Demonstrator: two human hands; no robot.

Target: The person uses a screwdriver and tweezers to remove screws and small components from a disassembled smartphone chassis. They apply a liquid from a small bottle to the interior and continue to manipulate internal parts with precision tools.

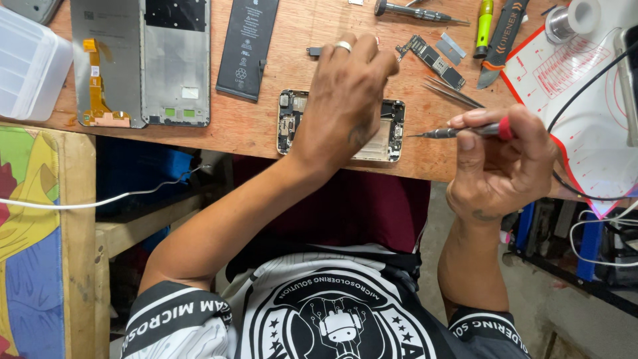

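An opened phone lies on the wooden bench with its inner parts showing. My left hand, with a ring on one finger, lies over the middle of the phone; its fingers are curled down at the phone's far edge and hide what they touch. My right hand grips a slim dark screwdriver with a red band. The screwdriver tip points left, just off the phone's right end.
A black battery, two bare phone frames, a small circuit board, tweezers, a second screwdriver and pry tools lie on the bench. A red-edged white mat and a solder spool are right, a plastic box left.
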